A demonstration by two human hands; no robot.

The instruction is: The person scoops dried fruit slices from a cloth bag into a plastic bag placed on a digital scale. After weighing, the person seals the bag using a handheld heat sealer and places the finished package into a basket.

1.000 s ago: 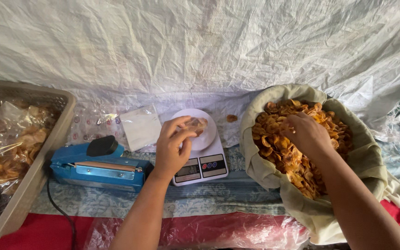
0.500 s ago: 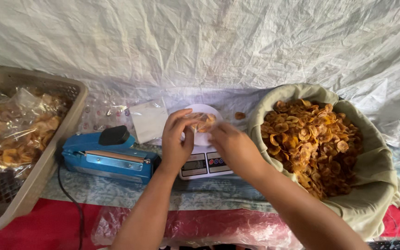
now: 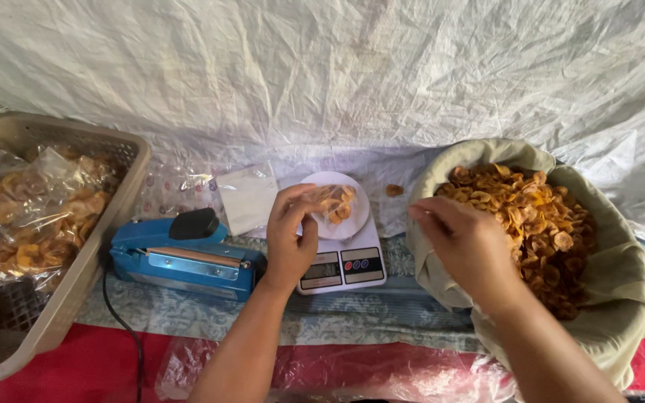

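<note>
Left hand (image 3: 291, 237) pinches a small clear bag of chips (image 3: 333, 203), holding it upright on the white scale (image 3: 343, 254), mouth up. Right hand (image 3: 466, 242), fingers loosely curled, hovers right of the scale over the edge of the cloth-lined basket of chips (image 3: 531, 216). Blue sealer (image 3: 181, 257) left; plastic sheeting behind.
</note>
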